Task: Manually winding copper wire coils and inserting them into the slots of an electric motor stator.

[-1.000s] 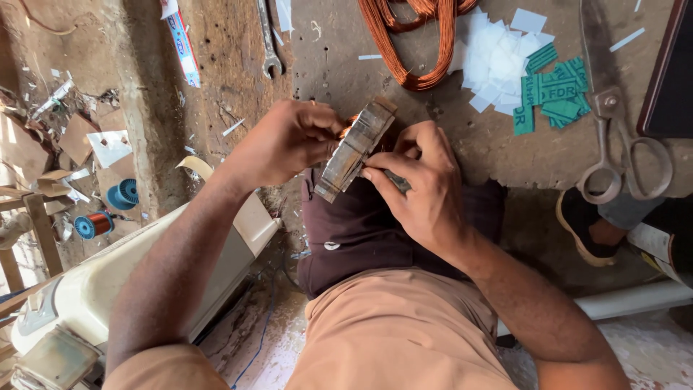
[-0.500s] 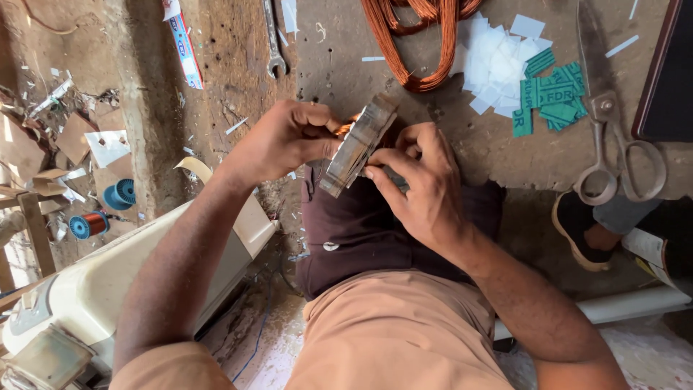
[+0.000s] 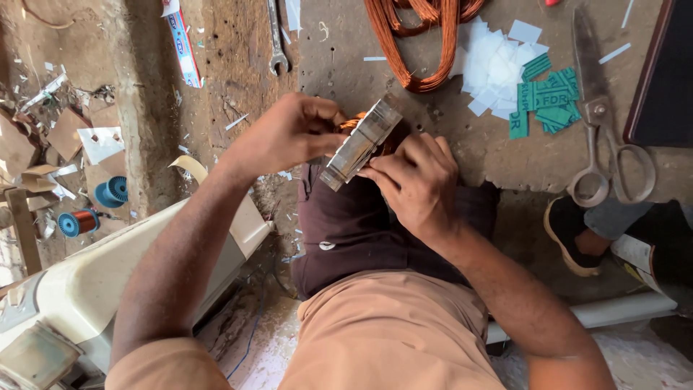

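A round metal motor stator with copper windings rests on edge over a dark cloth on my lap. My left hand grips its left side, fingers curled at the winding end. My right hand presses against its right face, fingers closed on the rim. Any tool in the right hand is hidden.
A coil of copper wire lies on the work board above. White paper squares and green strips sit beside large scissors. A spanner lies at top. Blue wire spools are left. Another person's sandalled foot is at right.
My left hand has shifted slightly along the stator's top edge. A thin tool seen in my right hand earlier is no longer visible.
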